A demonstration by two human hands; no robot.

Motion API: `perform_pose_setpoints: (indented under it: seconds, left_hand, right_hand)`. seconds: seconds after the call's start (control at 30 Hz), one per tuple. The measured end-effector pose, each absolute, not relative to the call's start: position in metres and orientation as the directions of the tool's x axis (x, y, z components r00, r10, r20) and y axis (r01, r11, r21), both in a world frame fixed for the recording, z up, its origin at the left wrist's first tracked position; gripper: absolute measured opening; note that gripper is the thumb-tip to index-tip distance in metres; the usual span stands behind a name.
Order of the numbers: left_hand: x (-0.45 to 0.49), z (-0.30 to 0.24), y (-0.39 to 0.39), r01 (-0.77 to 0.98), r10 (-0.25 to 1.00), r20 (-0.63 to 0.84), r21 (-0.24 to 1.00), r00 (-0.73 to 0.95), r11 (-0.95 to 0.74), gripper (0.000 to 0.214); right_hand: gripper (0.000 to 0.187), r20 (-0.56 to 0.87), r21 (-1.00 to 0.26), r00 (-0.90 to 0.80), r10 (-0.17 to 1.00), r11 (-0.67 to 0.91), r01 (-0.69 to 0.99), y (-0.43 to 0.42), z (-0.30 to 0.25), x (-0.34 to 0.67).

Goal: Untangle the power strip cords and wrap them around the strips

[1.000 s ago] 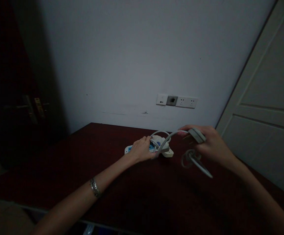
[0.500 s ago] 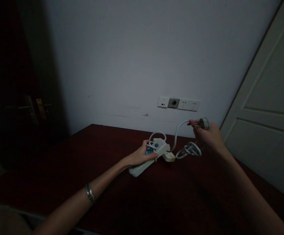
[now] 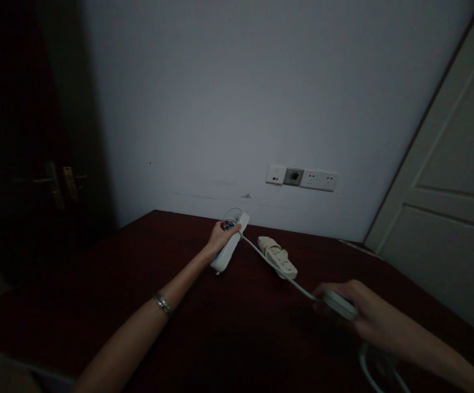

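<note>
My left hand [image 3: 220, 238] is closed around a white power strip [image 3: 229, 254], tilted over the dark red table. Coiled thin cord [image 3: 230, 222] bunches beside its fingers. A white cord [image 3: 298, 286] runs taut from there down to my right hand [image 3: 359, 308]. That hand, blurred by motion, grips a white oblong block [image 3: 340, 304] whose exact kind I cannot make out. Loops of white cable [image 3: 370, 371] hang beneath my right wrist. Between the hands, a second, cream power strip [image 3: 280, 259] lies on the table with its own cord wrapped around one end.
The dark red table [image 3: 171, 245] meets a pale wall [image 3: 204, 109] with a row of outlets [image 3: 318, 180] low on it. A dark door with a handle [image 3: 54, 183] stands at left, a white panelled door [image 3: 453, 180] at right.
My right hand has swung down and toward me, drawing the cord straight. My left hand has shifted left with the white strip, away from the cream strip, which now shows fully.
</note>
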State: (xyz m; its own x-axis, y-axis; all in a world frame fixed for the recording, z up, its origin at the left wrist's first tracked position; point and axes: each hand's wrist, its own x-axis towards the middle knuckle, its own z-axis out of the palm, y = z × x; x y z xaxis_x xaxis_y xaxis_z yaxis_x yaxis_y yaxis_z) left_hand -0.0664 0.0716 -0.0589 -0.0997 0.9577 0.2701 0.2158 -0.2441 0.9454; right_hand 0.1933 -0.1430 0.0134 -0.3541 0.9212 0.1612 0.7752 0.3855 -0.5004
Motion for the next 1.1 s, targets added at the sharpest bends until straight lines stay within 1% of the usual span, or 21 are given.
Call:
perform_pose_setpoints:
  seconds: [0.1,0.2,0.3,0.37,0.47,0.53,0.6,0.7,0.77,0.83,0.9,0.97,1.03,1.1]
  left_hand:
    - [-0.061,-0.051,0.070,0.384,0.941,0.329,0.881,-0.078,-0.276,0.074]
    - [-0.052,-0.046,0.062,0.535,0.930,0.368,0.790,-0.020,-0.301,0.075]
    - [-0.045,-0.042,0.054,0.647,0.918,0.397,0.701,-0.006,-0.299,0.088]
    - [-0.042,-0.040,0.048,0.692,0.899,0.437,0.647,0.007,-0.320,0.093]
    - [-0.039,-0.036,0.040,0.733,0.865,0.501,0.576,0.034,-0.363,0.089]
    - [-0.037,-0.034,0.034,0.762,0.842,0.533,0.511,0.083,-0.398,0.086]
    - [-0.035,-0.033,0.029,0.782,0.811,0.559,0.424,0.171,-0.457,0.084]
    - [-0.034,-0.031,0.021,0.758,0.744,0.570,0.296,0.348,-0.581,0.076]
    - [-0.035,-0.030,0.017,0.695,0.681,0.552,0.235,0.480,-0.680,0.072]
    - [-0.036,-0.029,0.013,0.608,0.607,0.529,0.200,0.593,-0.769,0.070]
    - [-0.036,-0.027,0.010,0.522,0.537,0.510,0.189,0.672,-0.832,0.070]
    - [-0.034,-0.027,0.008,0.447,0.483,0.504,0.200,0.716,-0.872,0.071]
    - [-0.033,-0.026,0.007,0.384,0.445,0.508,0.227,0.737,-0.895,0.073]
    - [-0.033,-0.026,0.008,0.345,0.435,0.517,0.266,0.737,-0.900,0.075]
  right_hand:
    - [0.026,0.113,-0.516,-0.368,0.923,0.372,0.772,-0.154,0.012,0.181]
    - [0.025,0.123,-0.545,-0.364,0.923,0.369,0.753,-0.154,0.021,0.175]
    - [0.024,0.084,-0.581,-0.376,0.923,0.352,0.734,-0.150,0.031,0.171]
    - [0.025,0.069,-0.593,-0.387,0.919,0.350,0.725,-0.147,0.035,0.166]
    - [0.028,0.056,-0.594,-0.413,0.909,0.363,0.718,-0.143,0.041,0.155]
    - [0.027,0.071,-0.580,-0.458,0.886,0.411,0.704,-0.138,0.047,0.145]
    - [0.022,0.124,-0.561,-0.506,0.853,0.481,0.673,-0.131,0.054,0.138]
    - [0.017,0.243,-0.559,-0.491,0.837,0.534,0.634,-0.114,0.065,0.137]
    - [0.016,0.326,-0.570,-0.424,0.845,0.534,0.625,-0.100,0.070,0.143]
    - [0.016,0.393,-0.576,-0.361,0.846,0.532,0.621,-0.085,0.071,0.151]
    - [0.013,0.434,-0.585,-0.307,0.847,0.525,0.618,-0.072,0.071,0.159]
    - [0.014,0.449,-0.598,-0.260,0.855,0.504,0.623,-0.061,0.069,0.166]
    - [0.016,0.449,-0.599,-0.234,0.862,0.485,0.637,-0.052,0.067,0.173]
    - [0.018,0.457,-0.596,-0.220,0.862,0.480,0.644,-0.045,0.064,0.181]
